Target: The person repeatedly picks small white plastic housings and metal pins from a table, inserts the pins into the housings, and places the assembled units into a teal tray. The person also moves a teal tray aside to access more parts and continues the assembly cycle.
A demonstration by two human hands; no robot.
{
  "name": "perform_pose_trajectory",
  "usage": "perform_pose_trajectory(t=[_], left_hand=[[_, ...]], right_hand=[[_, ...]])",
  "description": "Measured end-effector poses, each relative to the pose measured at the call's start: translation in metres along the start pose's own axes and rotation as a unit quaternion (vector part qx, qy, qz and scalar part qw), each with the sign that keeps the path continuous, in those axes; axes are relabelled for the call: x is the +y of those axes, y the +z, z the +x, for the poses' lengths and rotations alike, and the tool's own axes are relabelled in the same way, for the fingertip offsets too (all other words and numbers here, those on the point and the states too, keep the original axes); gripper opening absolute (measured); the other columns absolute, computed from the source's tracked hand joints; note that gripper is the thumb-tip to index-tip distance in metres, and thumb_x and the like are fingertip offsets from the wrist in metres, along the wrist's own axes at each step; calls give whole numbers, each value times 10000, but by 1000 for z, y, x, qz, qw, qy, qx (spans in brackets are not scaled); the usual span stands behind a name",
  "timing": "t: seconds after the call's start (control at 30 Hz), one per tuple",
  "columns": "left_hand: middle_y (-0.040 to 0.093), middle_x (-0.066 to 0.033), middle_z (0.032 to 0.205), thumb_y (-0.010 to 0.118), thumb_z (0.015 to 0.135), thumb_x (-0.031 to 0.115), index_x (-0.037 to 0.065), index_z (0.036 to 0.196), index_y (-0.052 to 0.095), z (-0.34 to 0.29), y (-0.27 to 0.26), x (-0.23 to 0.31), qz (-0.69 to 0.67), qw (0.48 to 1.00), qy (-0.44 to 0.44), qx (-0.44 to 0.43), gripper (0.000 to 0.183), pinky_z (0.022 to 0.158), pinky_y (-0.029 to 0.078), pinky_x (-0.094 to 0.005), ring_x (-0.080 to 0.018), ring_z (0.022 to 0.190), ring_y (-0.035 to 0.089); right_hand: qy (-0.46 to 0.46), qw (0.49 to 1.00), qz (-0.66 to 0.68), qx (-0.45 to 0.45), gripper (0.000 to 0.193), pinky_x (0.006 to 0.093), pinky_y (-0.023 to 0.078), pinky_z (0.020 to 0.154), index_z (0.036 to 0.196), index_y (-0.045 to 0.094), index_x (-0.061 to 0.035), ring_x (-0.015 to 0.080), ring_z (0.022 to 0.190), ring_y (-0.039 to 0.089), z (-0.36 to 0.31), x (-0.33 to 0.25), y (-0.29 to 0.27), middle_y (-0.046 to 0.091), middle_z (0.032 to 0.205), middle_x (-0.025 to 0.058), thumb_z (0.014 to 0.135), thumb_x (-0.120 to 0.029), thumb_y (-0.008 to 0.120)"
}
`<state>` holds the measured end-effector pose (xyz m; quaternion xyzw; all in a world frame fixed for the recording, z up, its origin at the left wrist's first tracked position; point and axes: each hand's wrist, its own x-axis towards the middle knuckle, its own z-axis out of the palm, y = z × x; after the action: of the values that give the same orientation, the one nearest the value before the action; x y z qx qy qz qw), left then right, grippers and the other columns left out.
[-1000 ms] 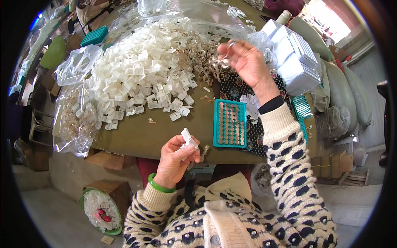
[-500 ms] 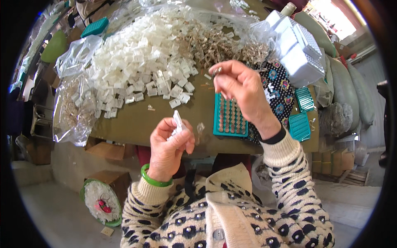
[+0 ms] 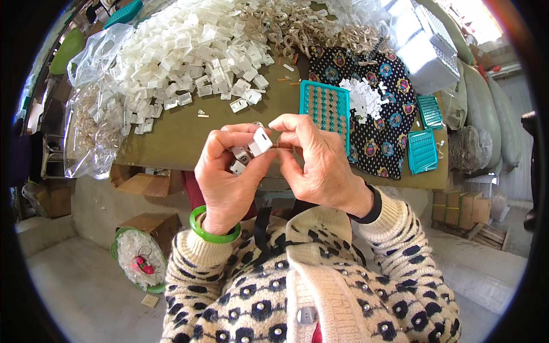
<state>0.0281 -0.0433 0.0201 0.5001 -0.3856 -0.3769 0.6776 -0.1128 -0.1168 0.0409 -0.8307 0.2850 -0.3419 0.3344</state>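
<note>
My left hand [image 3: 229, 163] is closed around a few small white plastic cases, and the topmost case [image 3: 262, 142] stands up between thumb and fingers with a dark slot in its face. My right hand [image 3: 317, 163] meets it from the right, thumb and fingers pinched on a small brownish metal piece [image 3: 281, 147] whose tip touches the case's edge. Fingers hide most of that piece. Just beyond my right hand lies a teal tray [image 3: 305, 94] with rows of round metallic parts.
A big heap of white plastic cases [image 3: 183, 51] covers the table's far left. Behind it lie tangled brownish metal strips [image 3: 291, 31]. White chips [image 3: 366, 98] rest on a dark patterned cloth [image 3: 394, 88]. Smaller teal trays [image 3: 422, 151] and stacked white trays [image 3: 426, 57] are at the right.
My right hand has come down and left from above the teal tray with its small piece, meeting my left hand. My left hand has risen slightly; the view has shifted.
</note>
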Motion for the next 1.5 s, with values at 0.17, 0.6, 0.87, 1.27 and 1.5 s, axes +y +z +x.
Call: perform_pose_trajectory(t=[0.17,0.6,0.87,1.27,1.5], left_hand=[[674,-73,982,740,788,-92,-2,945,558,-5,5,-1,-8,1000,4,20,256,694,503,-192,-63,807,610],[670,-122,924,701,865,-22,-11,983,554,-42,7,-8,-243,934,-260,13,189,535,503,-241,-134,700,646],[685,-114,966,721,854,-12,-23,1078,599,-50,8,-10,-273,923,-269,-41,255,565,532,-261,-138,723,656],[686,-96,901,709,861,-19,-19,1076,615,-42,6,-10,-294,918,-266,-26,235,584,544,-284,-154,711,659],[685,-97,900,685,872,-26,-18,1039,611,-39,3,-14,-300,916,-265,-45,183,573,546,-286,-153,710,659]], right_hand=[[84,987,136,-5,246,267,490,575,1074,525,-11,140,647,626,-12,-6,-3,657,792,57,850,64,594],[-198,968,-137,72,258,324,507,579,986,606,46,235,720,626,-61,19,5,583,894,132,747,18,701],[-121,987,-74,69,254,340,512,551,964,597,41,270,690,629,-74,14,-3,600,876,140,745,59,725],[-90,995,16,44,353,336,524,559,1124,561,29,252,685,656,-65,13,5,630,874,128,801,89,688],[-124,991,-35,42,368,322,538,573,1113,605,45,238,722,651,-60,6,-4,604,916,126,756,60,692]])
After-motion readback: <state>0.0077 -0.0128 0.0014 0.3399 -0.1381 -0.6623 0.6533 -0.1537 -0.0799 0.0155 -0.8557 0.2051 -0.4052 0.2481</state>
